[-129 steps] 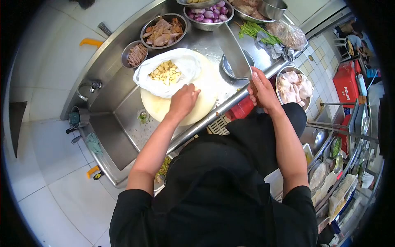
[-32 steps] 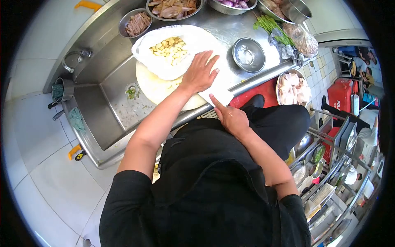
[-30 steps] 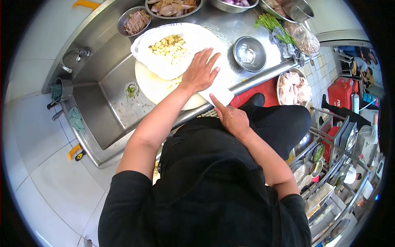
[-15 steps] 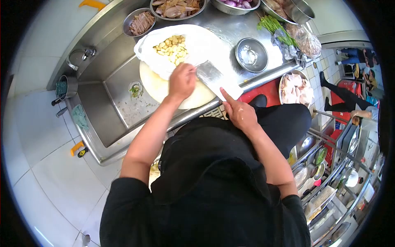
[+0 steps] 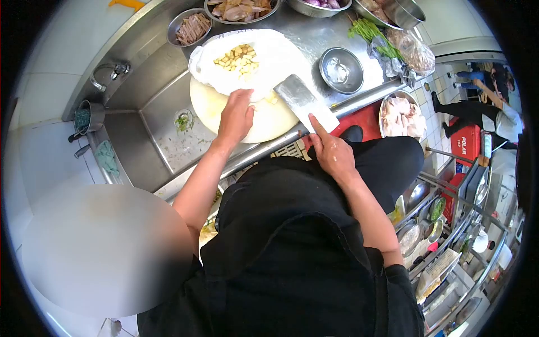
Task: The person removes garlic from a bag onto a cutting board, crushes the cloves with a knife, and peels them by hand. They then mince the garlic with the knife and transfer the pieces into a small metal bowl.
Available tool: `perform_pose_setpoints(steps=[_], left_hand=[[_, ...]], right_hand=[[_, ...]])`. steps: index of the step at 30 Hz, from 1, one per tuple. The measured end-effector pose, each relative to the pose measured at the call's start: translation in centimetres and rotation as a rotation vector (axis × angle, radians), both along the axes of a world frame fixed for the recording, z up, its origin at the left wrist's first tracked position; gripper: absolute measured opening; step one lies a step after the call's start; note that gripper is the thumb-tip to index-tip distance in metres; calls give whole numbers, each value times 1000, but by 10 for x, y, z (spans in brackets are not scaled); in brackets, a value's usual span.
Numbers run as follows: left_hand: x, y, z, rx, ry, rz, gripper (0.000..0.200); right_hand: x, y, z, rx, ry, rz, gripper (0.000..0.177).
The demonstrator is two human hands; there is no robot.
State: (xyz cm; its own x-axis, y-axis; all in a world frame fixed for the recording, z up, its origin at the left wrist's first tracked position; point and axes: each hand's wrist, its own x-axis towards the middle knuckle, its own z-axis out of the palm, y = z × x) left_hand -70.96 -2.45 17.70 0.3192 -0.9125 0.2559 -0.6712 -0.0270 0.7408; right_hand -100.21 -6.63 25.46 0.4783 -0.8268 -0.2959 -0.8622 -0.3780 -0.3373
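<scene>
My right hand grips a broad cleaver, its index finger stretched along the blade. The blade lies tilted over the right edge of the round cutting board. My left hand hovers over or rests on the board's front part, fingers extended and thumb apart, at the near edge of a white plastic bag. Inside the opened bag sit several small yellow chunks, perhaps garlic or ginger. A few pale bits lie on the board near the blade.
At left is a steel sink with green scraps at its drain. A steel bowl stands right of the board. Bowls of sliced meat and purple onions line the back. Raw poultry fills a basin at lower right. Another person stands far right.
My left hand has moved slightly left and down from the bag's edge, its fingers now stretched out. The cleaver has shifted a little right. A blurred round patch now covers the lower left.
</scene>
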Motion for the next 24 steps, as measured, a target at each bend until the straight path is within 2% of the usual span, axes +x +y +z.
perform_pose_setpoints(steps=[3, 6, 9, 12, 16, 18, 21, 23, 24], left_hand=[[4, 17, -5, 153, -59, 20, 27], [15, 12, -17, 160, -139, -97, 29], [34, -11, -20, 184, -118, -114, 32], [36, -28, -19, 133, 58, 54, 34], [31, -45, -20, 115, 138, 101, 30], [20, -53, -22, -20, -14, 123, 28], [-2, -76, -31, -112, -121, -4, 30], [-18, -91, -25, -68, -169, -23, 26], [-24, -98, -29, -55, -187, -47, 32]], right_hand=[[-2, 3, 7, -9, -26, 13, 58], [-1, 7, 18, 19, 21, 103, 57], [6, 15, 17, 6, -30, 131, 55], [15, 15, 8, 27, -66, 144, 56], [27, 12, -8, 5, -66, 187, 58], [28, 16, -25, -101, -47, 231, 60], [26, 20, -38, -125, 4, 259, 62], [30, 22, -29, -3, 66, 254, 61], [31, 21, -24, 47, 35, 232, 60]])
